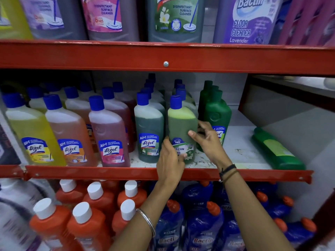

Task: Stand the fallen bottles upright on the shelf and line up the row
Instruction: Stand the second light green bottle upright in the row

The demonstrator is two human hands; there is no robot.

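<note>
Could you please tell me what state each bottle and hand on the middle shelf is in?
Green Bactin bottle with blue cap: upright, held by both hands.
Opaque green bottle at right: fallen, lying on its side.
Left hand: gripping the label.
Right hand: fingers on the bottle's side.

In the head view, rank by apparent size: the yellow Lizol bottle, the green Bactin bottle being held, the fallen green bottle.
1. Yellow Lizol bottle, though it looks nearer the camera.
2-3. Held Bactin bottle and fallen green bottle: similar, unranked.
</note>
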